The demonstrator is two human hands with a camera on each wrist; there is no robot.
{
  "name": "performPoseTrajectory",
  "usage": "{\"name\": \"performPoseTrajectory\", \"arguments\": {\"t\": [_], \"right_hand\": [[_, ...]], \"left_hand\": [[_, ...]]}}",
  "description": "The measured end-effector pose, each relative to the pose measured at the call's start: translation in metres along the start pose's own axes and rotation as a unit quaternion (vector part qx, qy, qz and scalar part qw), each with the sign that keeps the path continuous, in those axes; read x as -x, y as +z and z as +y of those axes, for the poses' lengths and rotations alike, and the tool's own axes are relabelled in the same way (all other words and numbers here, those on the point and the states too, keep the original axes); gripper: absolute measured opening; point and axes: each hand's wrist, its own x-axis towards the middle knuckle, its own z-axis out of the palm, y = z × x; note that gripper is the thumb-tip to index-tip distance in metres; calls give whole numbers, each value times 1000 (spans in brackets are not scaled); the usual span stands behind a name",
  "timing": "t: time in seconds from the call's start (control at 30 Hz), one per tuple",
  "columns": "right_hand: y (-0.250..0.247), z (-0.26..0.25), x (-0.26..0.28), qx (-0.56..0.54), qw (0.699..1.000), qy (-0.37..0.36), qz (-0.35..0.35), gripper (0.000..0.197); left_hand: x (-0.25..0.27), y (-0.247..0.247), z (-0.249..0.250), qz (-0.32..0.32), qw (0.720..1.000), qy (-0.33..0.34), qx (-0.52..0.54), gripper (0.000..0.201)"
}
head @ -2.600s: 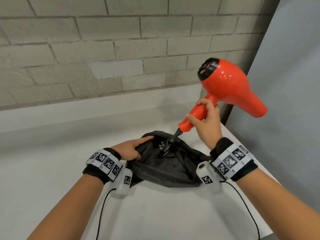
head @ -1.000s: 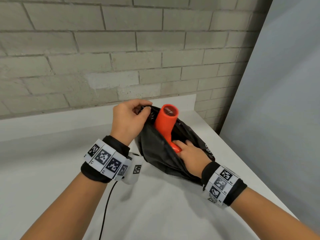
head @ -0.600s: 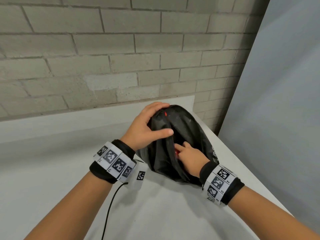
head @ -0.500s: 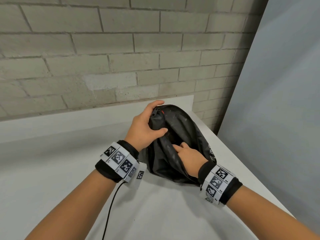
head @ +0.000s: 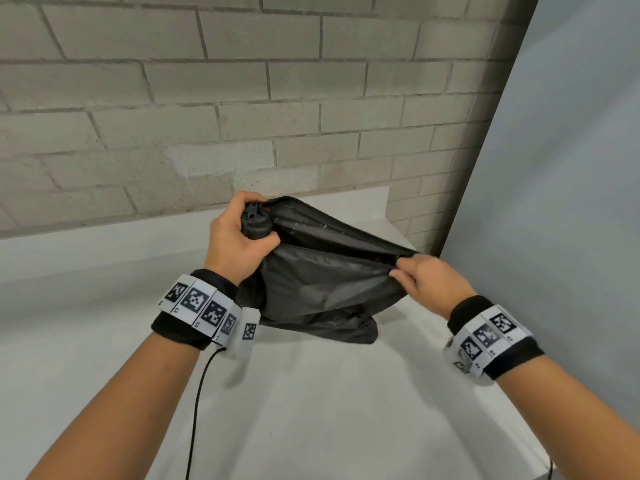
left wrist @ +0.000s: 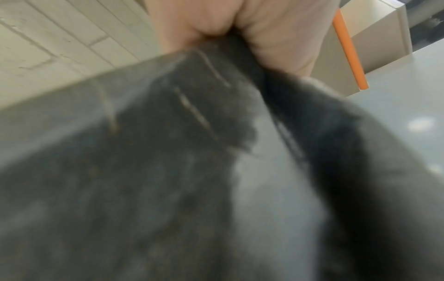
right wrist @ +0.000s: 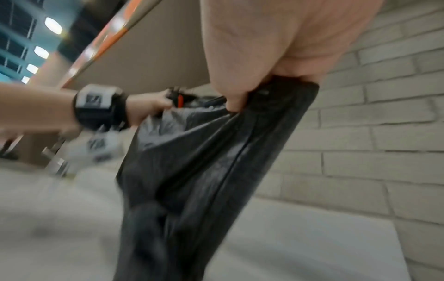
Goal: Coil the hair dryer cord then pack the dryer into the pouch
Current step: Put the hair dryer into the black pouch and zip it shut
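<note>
The black pouch (head: 322, 285) stands upright on the white table (head: 311, 410), its top edge stretched between my hands. My left hand (head: 239, 237) grips the bunched left end of the opening, where a sliver of the red dryer (head: 268, 209) shows. My right hand (head: 420, 275) pinches the right end of the top edge. In the right wrist view the pouch (right wrist: 204, 171) hangs below my right hand (right wrist: 252, 89), and the left hand (right wrist: 151, 104) holds the far end by a red sliver (right wrist: 180, 100). The left wrist view shows blurred pouch fabric (left wrist: 180, 161) under my left hand (left wrist: 228, 24). The dryer's body and cord are hidden inside.
A grey brick wall (head: 242, 98) rises just behind the table. A pale blue panel (head: 554, 202) stands at the right, close to the table's right edge. A thin black cable (head: 197, 403) hangs from my left wrist band.
The red dryer has gone down into the pouch and out of sight. My right hand has come out of the pouch and taken its right end; both hands now pull the top edge taut.
</note>
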Motion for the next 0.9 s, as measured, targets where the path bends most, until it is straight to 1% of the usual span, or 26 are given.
{"name": "performPoseTrajectory", "arguments": {"t": [0.07,0.13,0.2,0.3,0.4,0.47,0.53,0.6,0.67,0.7,0.77,0.83,0.9], "right_hand": [[-15,0,-6,-34,996,-14,82,31],[-32,-1,-9,-39,986,-51,156,38],[-43,-3,-12,-25,978,-70,195,37],[-44,1,-17,-17,979,-66,194,21],[-38,7,-18,-15,986,-63,152,16],[-35,9,-17,-80,985,-42,150,17],[-35,10,-15,-180,965,-8,189,28],[-34,11,-14,-276,932,19,235,42],[-30,14,-14,-355,900,38,249,58],[-27,16,-13,-377,890,46,253,65],[-23,20,-13,-397,882,65,245,66],[-18,21,-12,-388,889,90,228,57],[-16,21,-11,-367,892,119,238,50]], "left_hand": [[3,-1,-4,6,1000,-5,-1,44],[6,0,-7,7,1000,-11,7,44],[9,2,-8,4,1000,-18,24,43],[12,5,-10,-4,999,-24,35,43],[13,5,-13,2,999,-30,38,43],[13,5,-15,10,999,-30,37,43],[13,5,-16,17,999,-33,35,43],[13,5,-18,24,998,-43,38,42],[15,5,-21,34,997,-55,37,42],[16,5,-23,39,997,-61,37,42],[17,6,-25,49,995,-75,36,43],[16,8,-25,49,994,-90,24,46],[15,9,-24,43,994,-102,15,46]]}}
